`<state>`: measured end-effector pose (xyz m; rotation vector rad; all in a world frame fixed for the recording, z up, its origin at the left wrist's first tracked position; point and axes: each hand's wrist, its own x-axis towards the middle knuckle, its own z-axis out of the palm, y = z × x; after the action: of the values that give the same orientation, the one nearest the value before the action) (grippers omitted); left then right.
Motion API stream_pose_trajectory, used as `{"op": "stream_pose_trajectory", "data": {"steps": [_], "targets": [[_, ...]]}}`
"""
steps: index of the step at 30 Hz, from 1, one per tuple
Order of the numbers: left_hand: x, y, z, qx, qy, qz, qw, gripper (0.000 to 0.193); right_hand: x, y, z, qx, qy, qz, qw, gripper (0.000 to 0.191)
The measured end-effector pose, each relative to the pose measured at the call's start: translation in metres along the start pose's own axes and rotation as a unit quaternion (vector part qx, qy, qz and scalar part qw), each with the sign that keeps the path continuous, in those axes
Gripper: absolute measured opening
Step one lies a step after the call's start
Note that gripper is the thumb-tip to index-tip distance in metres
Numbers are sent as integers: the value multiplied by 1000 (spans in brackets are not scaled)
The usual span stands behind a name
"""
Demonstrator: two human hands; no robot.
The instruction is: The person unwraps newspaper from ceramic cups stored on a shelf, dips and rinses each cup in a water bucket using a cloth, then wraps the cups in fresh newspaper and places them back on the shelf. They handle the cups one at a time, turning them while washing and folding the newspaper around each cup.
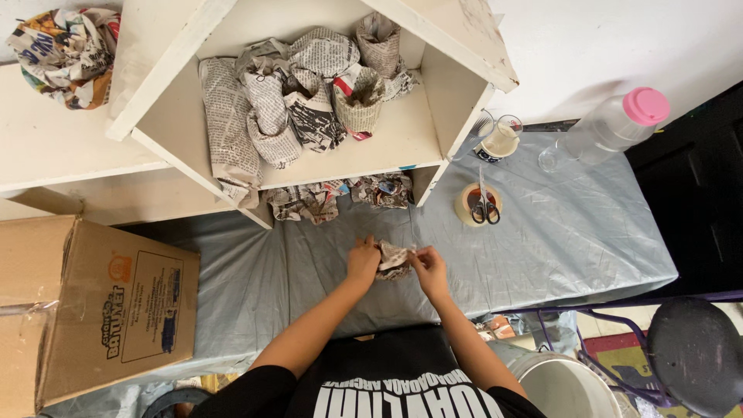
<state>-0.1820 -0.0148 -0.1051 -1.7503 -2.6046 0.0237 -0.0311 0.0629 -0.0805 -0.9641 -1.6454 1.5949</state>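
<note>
scissors [485,207] on tape roll [474,203] — nearby

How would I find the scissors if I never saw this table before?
Start at the white wooden shelf on the grey plastic-covered table. Just right of its foot lies a tan roll of tape, and the black-handled metal scissors rest across it, the only shiny pointed thing there.

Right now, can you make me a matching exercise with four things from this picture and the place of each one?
Things:
1. scissors
2. clear bottle with pink cap
3. cardboard box
4. crumpled newspaper piece

Places:
A. at the far left
B. between both hands
C. lying on its side at the right
D. on the tape roll

Pairs: 1-D, 2-C, 3-A, 4-B
</note>
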Motion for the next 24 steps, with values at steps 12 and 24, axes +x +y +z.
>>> {"op": "stream_pose_trajectory", "data": {"steps": [12, 24], "targets": [[-28, -34, 6, -667, 55, -201, 715, 27, -9, 7, -4, 118, 98, 228, 962, 26], [-51, -65, 17, -602, 256, -294, 696, 23, -22, 15, -8, -261, 218, -148, 929, 24]]}}
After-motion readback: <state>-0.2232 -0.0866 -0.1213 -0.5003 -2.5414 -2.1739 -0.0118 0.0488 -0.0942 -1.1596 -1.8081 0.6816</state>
